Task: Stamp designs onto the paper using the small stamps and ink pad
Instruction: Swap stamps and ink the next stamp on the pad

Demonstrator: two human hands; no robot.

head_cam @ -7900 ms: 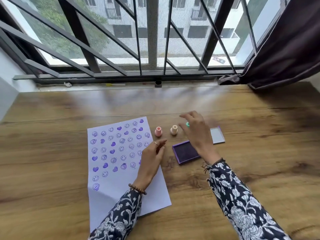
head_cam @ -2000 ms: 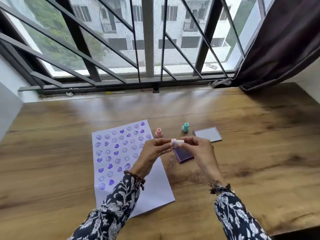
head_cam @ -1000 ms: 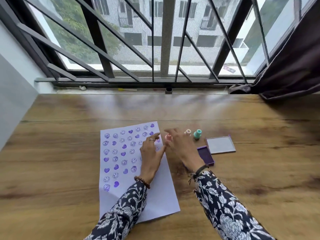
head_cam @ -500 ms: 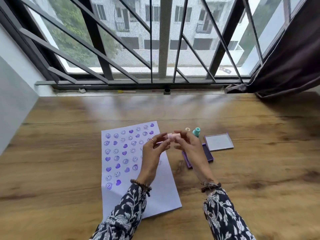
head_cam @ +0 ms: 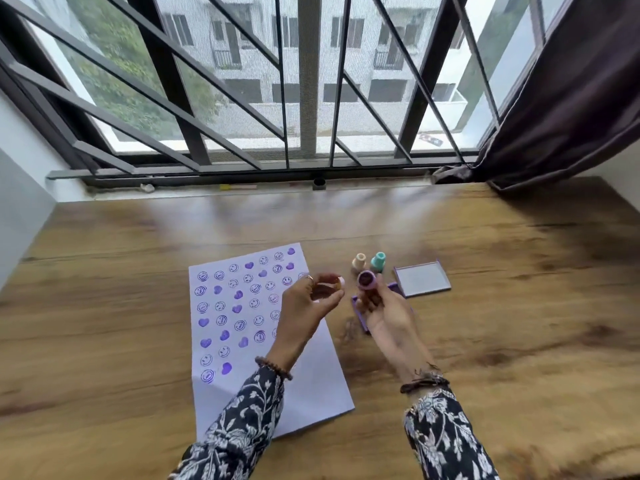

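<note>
The right hand (head_cam: 379, 308) pinches a small pink stamp (head_cam: 366, 281) by its barrel, inked face up, above the ink pad (head_cam: 359, 315). The left hand (head_cam: 304, 306) pinches its cap (head_cam: 340, 283) over the paper (head_cam: 311, 379). The stamp looks light, rigid and smooth; best gripped at the narrow waist.

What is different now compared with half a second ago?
The hands have drawn apart: the right hand holds the pink stamp inked face up, and the left hand holds its cap. The paper, ink pad and two standing stamps stayed put.
</note>
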